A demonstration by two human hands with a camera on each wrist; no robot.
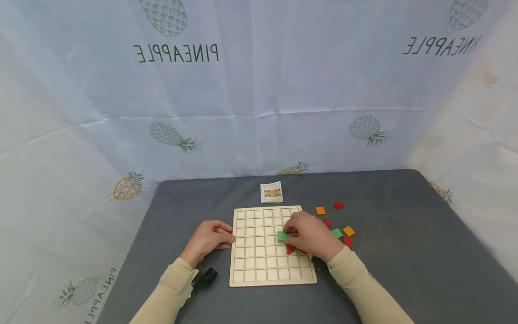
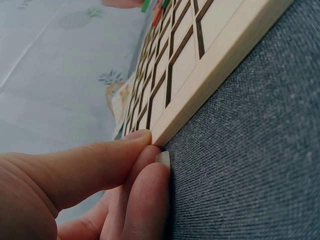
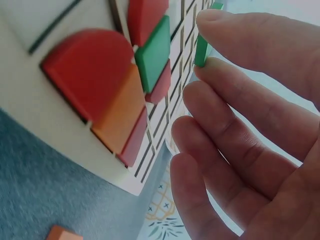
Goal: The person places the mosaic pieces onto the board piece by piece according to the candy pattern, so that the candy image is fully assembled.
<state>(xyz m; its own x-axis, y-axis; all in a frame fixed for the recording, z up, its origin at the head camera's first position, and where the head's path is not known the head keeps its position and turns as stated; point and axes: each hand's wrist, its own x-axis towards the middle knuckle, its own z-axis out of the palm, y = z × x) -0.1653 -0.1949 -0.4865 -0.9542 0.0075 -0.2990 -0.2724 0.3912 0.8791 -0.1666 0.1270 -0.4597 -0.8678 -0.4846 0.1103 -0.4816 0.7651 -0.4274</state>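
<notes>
Sitting on the board (image 1: 259, 263), an orange tile (image 3: 122, 110) shows only at right wrist.

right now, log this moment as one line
left hand: holds grid board edge | right hand: pinches green tile | on board: red pieces, orange piece

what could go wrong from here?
1. The green tile is only in a fingertip pinch of the right hand; it could slip or land askew on the board.
2. The red tile on the board sits near that hand's thumb; a brush might unseat it.
3. The left hand holds just the left edge; a hard press could shift everything.
</notes>
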